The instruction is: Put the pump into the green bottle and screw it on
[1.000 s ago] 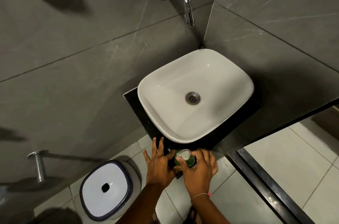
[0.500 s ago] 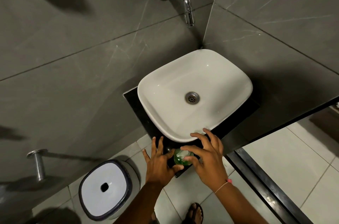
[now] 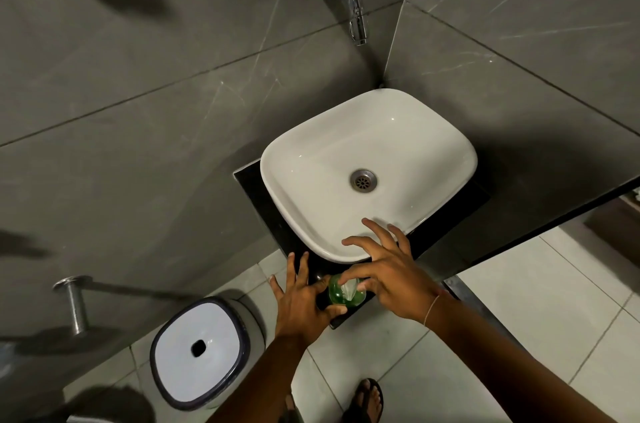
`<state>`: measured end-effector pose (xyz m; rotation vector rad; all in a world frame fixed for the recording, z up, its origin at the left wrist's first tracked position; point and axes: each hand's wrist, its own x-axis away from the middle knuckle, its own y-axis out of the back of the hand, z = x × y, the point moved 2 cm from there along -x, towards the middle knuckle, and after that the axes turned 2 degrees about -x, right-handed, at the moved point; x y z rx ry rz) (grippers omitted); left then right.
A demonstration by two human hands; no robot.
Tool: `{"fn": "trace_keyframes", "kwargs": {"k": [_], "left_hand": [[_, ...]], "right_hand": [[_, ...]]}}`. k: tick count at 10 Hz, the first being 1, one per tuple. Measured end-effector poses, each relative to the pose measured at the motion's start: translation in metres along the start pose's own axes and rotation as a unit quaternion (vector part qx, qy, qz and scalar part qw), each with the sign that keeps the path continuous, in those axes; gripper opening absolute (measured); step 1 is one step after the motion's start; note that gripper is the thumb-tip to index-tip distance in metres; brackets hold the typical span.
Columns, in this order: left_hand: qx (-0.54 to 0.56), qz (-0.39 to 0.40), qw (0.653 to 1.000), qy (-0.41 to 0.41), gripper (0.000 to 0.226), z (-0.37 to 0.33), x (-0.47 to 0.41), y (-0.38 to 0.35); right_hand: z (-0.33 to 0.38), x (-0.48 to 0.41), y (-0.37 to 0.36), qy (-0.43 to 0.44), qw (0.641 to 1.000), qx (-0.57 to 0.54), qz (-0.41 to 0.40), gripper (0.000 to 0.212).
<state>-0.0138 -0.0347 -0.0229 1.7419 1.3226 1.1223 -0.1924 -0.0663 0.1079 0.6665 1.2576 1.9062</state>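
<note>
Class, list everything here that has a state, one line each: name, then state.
Green bottle: upright on the black counter, part full.
Pump: on the bottle's neck, under the fingertips.
Left hand: steadying the bottle's side.
Right hand: fingertips on the pump.
Tap: no water running.
Basin: empty, drain open.
Bin: lid closed.

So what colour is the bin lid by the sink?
The bin lid is white with a dark rim and a dark centre hole, seen in the head view.
</note>
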Motion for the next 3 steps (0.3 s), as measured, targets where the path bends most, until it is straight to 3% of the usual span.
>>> {"fn": "trace_keyframes", "kwargs": {"k": [2, 3], "left_hand": [[-0.014, 0.018, 1.000, -0.003, 0.077, -0.002, 0.001, 0.003], [-0.031, 0.033, 0.999, -0.010, 0.090, 0.004, 0.008, 0.001]], "right_hand": [[0.000, 0.003, 0.001, -0.008, 1.000, -0.007, 0.006, 0.049], [0.000, 0.014, 0.004, -0.070, 0.993, -0.081, -0.056, 0.054]]}}
